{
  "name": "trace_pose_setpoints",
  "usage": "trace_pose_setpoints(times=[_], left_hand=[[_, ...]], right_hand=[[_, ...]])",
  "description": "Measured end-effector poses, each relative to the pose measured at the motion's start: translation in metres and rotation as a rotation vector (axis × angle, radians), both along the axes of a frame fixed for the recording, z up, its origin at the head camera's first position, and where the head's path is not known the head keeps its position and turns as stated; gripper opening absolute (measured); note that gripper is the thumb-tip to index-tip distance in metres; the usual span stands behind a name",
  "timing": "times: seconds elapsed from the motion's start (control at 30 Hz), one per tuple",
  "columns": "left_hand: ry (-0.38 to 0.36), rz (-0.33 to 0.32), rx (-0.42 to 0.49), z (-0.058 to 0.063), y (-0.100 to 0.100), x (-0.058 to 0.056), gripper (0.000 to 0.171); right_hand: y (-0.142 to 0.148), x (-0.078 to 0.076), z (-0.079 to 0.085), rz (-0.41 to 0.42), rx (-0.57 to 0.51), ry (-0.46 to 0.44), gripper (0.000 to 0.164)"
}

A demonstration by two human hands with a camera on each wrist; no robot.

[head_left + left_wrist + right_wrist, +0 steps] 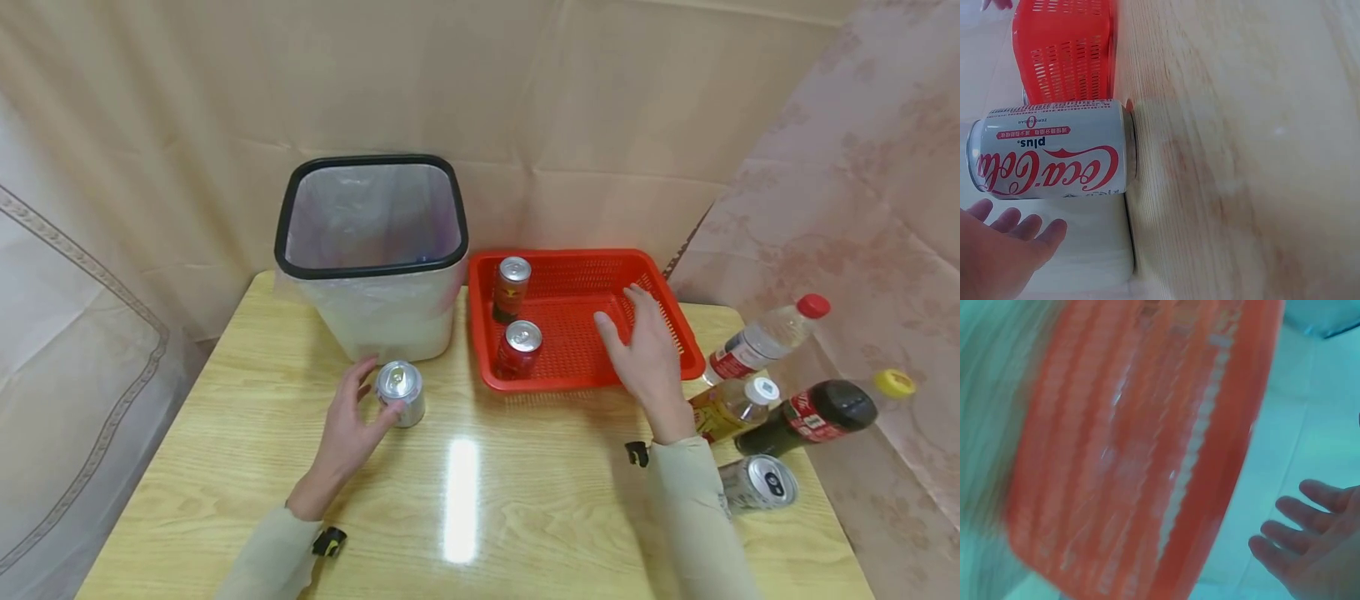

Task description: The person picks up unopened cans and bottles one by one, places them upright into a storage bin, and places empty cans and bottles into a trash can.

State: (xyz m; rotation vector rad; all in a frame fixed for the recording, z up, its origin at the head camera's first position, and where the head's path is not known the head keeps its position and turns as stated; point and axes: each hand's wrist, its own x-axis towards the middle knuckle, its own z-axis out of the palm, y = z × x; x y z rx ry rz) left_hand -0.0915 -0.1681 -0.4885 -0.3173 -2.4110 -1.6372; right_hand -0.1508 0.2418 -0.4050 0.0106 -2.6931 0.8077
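Note:
A silver-white Coca-Cola can (406, 406) stands upright on the table, close to the front of the bin. My left hand (351, 429) is around its left side, thumb toward the near side and fingers spread. In the left wrist view, the fingers of the left hand (1007, 247) look apart from the can (1054, 150). Over the right part of a red plastic basket (566, 354), my right hand (647, 358) hovers with fingers extended, holding nothing. Inside the basket's left side stand a dark can with a gold design (511, 292) and a red can (518, 357).
A white bin (382, 321) with a black rim and plastic liner stands behind the can. On the table's right lie or stand a clear red-capped bottle (765, 340), a yellow-labelled white-capped bottle (727, 410), a dark cola bottle (813, 417) and a grey can (753, 483).

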Motion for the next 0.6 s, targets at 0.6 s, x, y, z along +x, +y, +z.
trace_pose_setpoints(times=[0.6], left_hand=[[-0.046, 0.013, -0.044, 0.001, 0.01, -0.006, 0.085]], right_hand=[[0.054, 0.005, -0.031, -0.204, 0.154, -0.207, 0.105]])
